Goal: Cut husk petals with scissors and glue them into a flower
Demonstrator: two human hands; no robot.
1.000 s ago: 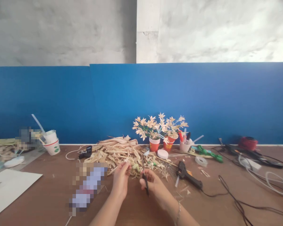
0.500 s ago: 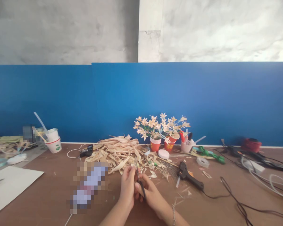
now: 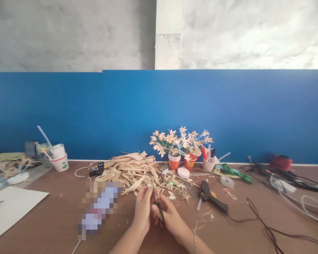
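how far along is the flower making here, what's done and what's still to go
Done: two red cups at the back already hold finished straw flowers. In hand: the right hand works scissors against a small pale strip that the left hand pinches; too small to tell its shape. Left: a big pile of uncut dried leaves lies behind the hands, and the glue gun lies untouched to the right.

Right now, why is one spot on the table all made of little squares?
Head view: the blocky patch on the brown wooden table is deliberately pixelated, as is a smaller patch at far left; the straw-coloured paper flowers look sharp, and the light is soft daylight without glare.
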